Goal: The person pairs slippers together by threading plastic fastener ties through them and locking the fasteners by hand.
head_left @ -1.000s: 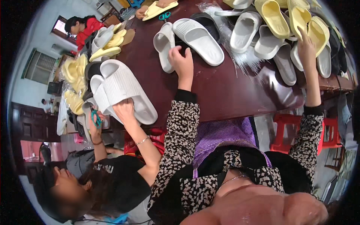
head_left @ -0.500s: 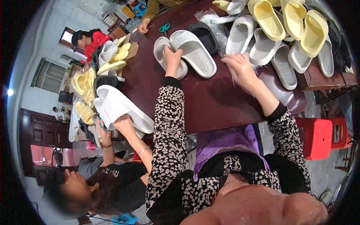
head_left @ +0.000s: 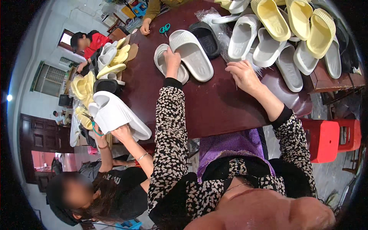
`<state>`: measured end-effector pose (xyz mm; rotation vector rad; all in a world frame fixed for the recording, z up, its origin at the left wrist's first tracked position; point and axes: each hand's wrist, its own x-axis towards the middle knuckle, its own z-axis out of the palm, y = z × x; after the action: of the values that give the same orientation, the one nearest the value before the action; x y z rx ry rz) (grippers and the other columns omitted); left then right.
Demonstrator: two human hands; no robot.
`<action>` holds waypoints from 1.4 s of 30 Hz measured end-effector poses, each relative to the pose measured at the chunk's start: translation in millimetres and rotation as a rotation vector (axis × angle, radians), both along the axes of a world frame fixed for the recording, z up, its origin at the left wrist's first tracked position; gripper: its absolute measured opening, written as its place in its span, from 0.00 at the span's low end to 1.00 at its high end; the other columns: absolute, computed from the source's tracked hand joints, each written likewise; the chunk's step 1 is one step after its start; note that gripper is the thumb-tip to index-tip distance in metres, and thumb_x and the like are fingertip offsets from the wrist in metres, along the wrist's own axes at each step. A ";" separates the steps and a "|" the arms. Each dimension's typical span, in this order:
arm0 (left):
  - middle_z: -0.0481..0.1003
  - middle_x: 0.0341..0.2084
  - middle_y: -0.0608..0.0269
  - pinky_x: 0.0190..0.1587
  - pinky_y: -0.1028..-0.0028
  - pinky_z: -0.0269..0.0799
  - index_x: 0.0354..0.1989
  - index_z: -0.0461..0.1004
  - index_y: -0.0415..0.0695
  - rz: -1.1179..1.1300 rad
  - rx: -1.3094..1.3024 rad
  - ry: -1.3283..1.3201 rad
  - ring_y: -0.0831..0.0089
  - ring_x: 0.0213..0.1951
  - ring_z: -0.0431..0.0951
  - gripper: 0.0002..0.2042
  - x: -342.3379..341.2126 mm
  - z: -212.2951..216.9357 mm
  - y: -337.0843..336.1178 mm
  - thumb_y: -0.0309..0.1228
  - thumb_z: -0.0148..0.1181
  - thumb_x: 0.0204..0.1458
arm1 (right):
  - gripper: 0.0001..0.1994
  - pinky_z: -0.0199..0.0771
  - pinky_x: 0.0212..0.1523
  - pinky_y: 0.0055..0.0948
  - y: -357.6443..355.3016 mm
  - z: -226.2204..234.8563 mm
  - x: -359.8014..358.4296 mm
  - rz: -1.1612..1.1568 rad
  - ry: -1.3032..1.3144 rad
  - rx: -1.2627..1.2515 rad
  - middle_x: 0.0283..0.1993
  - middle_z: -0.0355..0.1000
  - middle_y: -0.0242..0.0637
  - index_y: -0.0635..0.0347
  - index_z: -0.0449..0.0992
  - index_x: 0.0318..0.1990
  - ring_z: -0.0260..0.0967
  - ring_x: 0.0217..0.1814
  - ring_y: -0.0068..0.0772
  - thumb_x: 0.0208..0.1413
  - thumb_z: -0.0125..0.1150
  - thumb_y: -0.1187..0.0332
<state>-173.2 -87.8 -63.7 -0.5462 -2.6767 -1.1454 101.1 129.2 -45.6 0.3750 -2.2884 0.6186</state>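
A pair of light grey slippers lies on the dark red table in front of me. My left hand (head_left: 172, 63) grips the smaller-looking grey slipper (head_left: 179, 74) near its strap. Beside it, the other grey slipper (head_left: 197, 61) rests sole down with its footbed showing. Off to the right, my right hand (head_left: 245, 78) is raised over the table with its fingertips pinched together. Whatever may be between them is too small to make out. A black slipper (head_left: 207, 41) sits just behind the pair, next to crumpled clear plastic (head_left: 223, 28).
Piled yellow and grey slippers (head_left: 272, 21) cover the table's far right. Teal-handled scissors (head_left: 165, 28) lie behind the pair. At left, a co-worker holds a white slipper (head_left: 120, 117) and scissors, near more slippers (head_left: 113, 61). A red stool (head_left: 320, 140) stands at right.
My left hand and the grey pair have shifted a little left. My right hand has dropped slightly, still pinched. The co-worker's white slipper has moved a little left and tilted.
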 end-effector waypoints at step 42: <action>0.74 0.37 0.46 0.46 0.67 0.67 0.40 0.73 0.32 0.091 0.374 0.231 0.59 0.42 0.74 0.13 137.6 -28.6 -38.1 0.31 0.51 0.54 | 0.17 0.67 0.47 0.41 -34.3 -15.0 -4.3 -0.045 -0.066 -0.104 0.42 0.69 0.52 0.67 0.68 0.47 0.66 0.46 0.53 0.49 0.58 0.71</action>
<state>-35.6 -125.9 -92.3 -0.4535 -2.1982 -1.4140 96.8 94.9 -60.6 0.2564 -2.3094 0.7331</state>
